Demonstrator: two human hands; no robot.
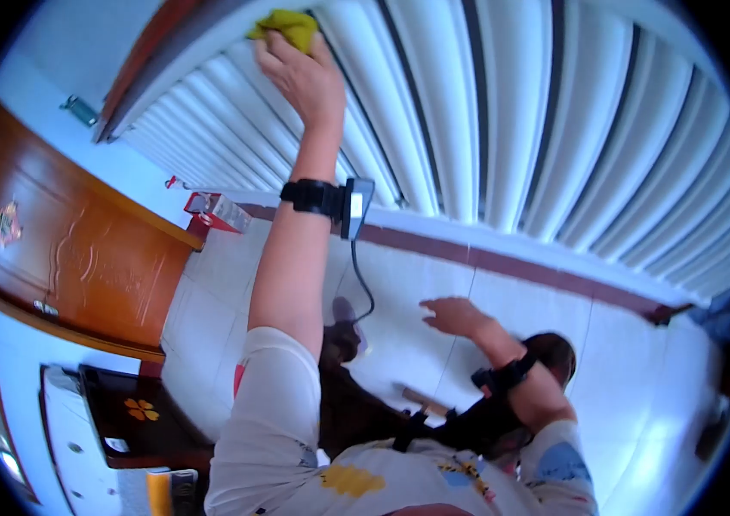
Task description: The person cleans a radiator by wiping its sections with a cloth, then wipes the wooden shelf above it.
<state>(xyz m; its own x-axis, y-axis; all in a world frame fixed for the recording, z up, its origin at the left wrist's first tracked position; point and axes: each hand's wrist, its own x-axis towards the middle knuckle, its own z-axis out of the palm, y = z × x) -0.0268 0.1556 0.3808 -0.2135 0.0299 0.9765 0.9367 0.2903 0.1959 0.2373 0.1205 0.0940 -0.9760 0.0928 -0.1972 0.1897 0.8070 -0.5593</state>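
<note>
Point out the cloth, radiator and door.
Cloth (292, 28): head view, middle of its bunched top.
Radiator (515, 112): head view, a central white column.
Door (85, 236): head view, middle of its wooden panel.

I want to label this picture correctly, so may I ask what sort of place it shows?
Probably a room in a home: the radiator, wooden door and tiled floor suggest it.

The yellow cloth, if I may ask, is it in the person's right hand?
No, the left hand holds the yellow cloth at the radiator.
</note>
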